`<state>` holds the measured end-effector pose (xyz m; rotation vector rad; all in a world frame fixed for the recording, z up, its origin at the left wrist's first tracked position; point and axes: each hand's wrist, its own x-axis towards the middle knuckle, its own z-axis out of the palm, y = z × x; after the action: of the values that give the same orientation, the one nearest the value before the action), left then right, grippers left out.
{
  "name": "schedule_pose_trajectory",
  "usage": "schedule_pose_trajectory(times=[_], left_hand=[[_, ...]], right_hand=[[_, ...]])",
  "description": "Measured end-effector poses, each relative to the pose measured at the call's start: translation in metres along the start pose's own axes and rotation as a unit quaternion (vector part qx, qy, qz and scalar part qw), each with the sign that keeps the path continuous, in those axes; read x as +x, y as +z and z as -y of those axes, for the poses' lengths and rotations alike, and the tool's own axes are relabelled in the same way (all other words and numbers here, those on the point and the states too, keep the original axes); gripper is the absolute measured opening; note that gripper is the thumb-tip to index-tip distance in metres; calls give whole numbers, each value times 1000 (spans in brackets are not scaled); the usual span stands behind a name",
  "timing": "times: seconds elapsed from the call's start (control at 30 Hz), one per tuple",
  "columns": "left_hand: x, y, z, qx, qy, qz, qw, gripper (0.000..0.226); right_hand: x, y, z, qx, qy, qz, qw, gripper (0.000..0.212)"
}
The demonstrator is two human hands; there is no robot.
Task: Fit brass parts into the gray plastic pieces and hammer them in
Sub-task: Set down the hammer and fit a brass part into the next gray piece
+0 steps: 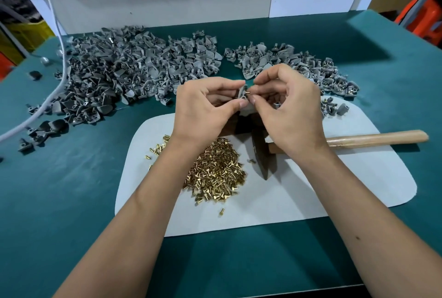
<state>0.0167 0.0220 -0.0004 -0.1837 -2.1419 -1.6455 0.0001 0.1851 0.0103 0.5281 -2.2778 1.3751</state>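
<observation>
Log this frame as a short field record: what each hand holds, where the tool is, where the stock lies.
left hand: pinches a gray plastic piece
right hand: pinches a brass part at that piece
hammer: lying on the white mat, untouched
loose brass parts: heaped on the mat
gray pieces: two piles on the green table, behind the hands
stage: fitting, not yet hammering

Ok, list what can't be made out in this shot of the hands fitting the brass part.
- Head view: how deep the brass part sits in the gray piece; fingertips cover the joint.
- Hammer: head partly hidden under the right hand.
- Dark block below the left hand: mostly covered.
</observation>
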Motion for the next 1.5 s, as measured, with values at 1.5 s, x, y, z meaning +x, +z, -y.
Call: schedule_pose_trajectory(times=[1.5], left_hand=[[-4, -4, -6, -70, -76, 60, 993, 29]], right_hand=[[3, -4, -6, -84, -106, 73, 988, 7]])
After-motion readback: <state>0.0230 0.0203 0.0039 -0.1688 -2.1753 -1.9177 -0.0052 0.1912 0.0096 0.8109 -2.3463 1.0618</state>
